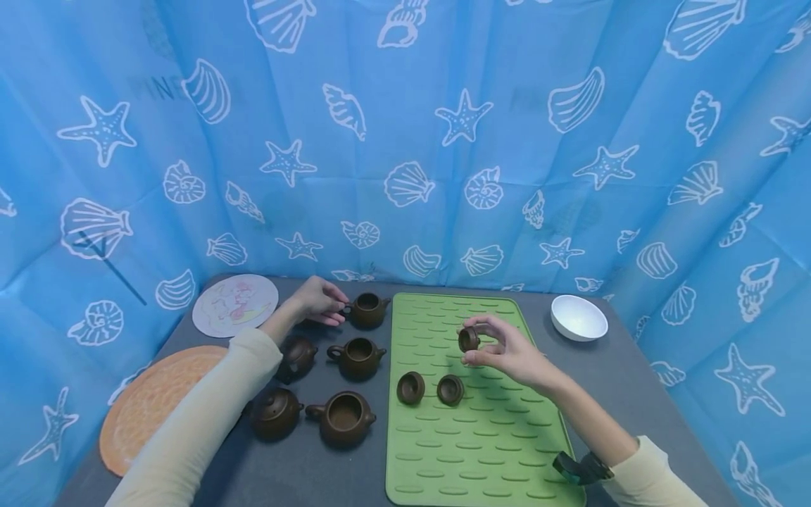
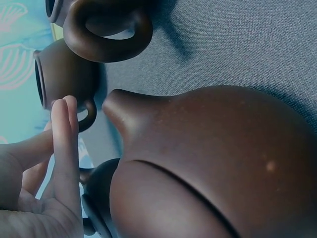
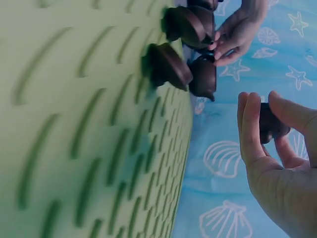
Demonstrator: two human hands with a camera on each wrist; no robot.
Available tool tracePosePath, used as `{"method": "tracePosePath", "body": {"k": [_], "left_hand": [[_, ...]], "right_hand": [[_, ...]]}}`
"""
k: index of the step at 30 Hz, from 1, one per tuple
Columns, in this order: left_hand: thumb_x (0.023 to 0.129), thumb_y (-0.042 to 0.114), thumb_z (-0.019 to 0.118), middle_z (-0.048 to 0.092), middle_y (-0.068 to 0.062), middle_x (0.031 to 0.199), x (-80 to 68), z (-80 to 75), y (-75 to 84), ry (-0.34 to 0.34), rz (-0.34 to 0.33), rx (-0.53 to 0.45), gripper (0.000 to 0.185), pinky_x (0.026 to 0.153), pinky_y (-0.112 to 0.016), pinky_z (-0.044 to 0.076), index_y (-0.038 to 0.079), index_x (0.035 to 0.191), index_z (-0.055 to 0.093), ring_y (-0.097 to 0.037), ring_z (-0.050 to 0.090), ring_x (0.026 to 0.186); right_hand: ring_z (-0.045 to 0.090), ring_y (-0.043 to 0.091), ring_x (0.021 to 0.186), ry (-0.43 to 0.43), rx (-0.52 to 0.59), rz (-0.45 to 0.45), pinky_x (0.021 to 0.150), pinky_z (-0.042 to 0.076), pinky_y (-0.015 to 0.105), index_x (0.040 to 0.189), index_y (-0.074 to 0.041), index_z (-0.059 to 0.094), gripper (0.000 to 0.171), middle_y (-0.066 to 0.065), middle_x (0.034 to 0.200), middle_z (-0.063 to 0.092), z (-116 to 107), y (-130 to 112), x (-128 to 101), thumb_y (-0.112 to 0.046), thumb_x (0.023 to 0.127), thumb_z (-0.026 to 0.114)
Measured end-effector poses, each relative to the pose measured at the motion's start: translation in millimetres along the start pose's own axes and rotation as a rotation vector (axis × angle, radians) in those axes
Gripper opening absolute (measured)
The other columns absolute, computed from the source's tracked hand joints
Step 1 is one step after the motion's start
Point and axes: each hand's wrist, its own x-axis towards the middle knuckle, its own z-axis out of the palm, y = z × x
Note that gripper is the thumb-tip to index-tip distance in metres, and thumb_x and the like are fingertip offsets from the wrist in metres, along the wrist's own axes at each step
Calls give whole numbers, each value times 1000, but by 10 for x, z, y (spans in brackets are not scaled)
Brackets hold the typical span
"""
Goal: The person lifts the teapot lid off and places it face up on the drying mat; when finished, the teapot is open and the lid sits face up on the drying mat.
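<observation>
At the far end, my left hand [image 1: 321,301] pinches the handle of a small brown lidless teapot [image 1: 367,320]; the left wrist view shows the fingertips right at that handle. Over the green mat, my right hand [image 1: 507,350] holds a small dark brown lid [image 1: 469,339] between thumb and fingers, raised in the air. Two similar lids, one on the left [image 1: 410,388] and one on the right [image 1: 450,389], lie on the mat. Two more lidless teapots, a middle one [image 1: 360,370] and a near one [image 1: 348,438], line up toward me.
Left of that row sit two lidded teapots, one near [image 1: 277,415] and one farther [image 1: 299,357], beside my left forearm. An orange round mat [image 1: 155,401] and a pale round mat [image 1: 234,306] lie at left. The green mat [image 1: 443,486] has a white bowl [image 1: 579,318] to its right.
</observation>
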Motion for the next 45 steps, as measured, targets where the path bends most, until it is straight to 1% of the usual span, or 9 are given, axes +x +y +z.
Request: {"method": "tracePosePath", "body": {"k": [4,8,16,23,31,36,39,43,45], "left_hand": [[108,1,62,74,-27,121,-16,-4,7,4,-2,10,27,89,-43,68,-5,134,69,-13,79,75],[108,1,62,74,-27,122,-35,3,22,13,-11,13,26,91,-44,67,-5,132,70,-14,79,76],[107,-1,62,73,-30,124,-20,19,13,17,-10,0,25,93,-46,67,-5,130,70,-17,80,76],[108,0,61,74,-29,123,-11,32,15,11,-5,11,24,93,-47,67,-4,130,70,-15,79,75],[108,-1,60,73,-29,123,-22,10,19,2,7,21,26,83,-39,69,-6,132,69,-13,78,74],[108,0,60,73,-30,125,-42,-9,23,-7,5,29,26,86,-41,69,-5,132,69,-14,79,76],[109,1,60,72,-30,127,-60,-22,27,-13,8,43,26,88,-41,69,-4,132,70,-15,78,78],[109,1,60,71,-30,128,-87,-46,29,-24,25,59,28,89,-42,68,-5,134,69,-17,79,83],[109,1,60,70,-30,129,-100,-65,23,-29,37,60,29,90,-43,68,-6,135,68,-19,79,86]], "right_hand": [[80,23,108,-2,9,8,99,65,43,155,10,38,59,40,148,49,-50,107,-158,-1,104,67],[80,25,107,-21,6,7,98,65,41,154,15,37,59,43,139,52,-75,242,-287,2,104,65],[81,24,100,-65,-57,50,86,67,33,154,15,43,58,41,134,56,9,478,-457,2,103,66],[80,18,95,-97,-65,31,85,68,33,149,18,45,54,44,136,52,54,539,-472,6,101,66],[77,16,88,-145,-98,16,76,67,34,148,15,45,53,41,129,56,75,542,-469,4,101,66],[67,6,71,-127,-211,8,65,60,27,149,10,50,57,37,137,56,80,533,-436,-1,98,74],[62,2,74,-108,-301,-2,66,58,24,148,6,53,58,35,143,56,79,528,-419,-6,97,78],[62,3,85,-99,-359,-2,71,58,24,148,2,55,60,33,144,54,74,515,-411,-10,96,80],[61,4,83,-99,-370,12,70,58,24,149,1,54,60,32,142,53,69,509,-414,-11,96,81]]}}
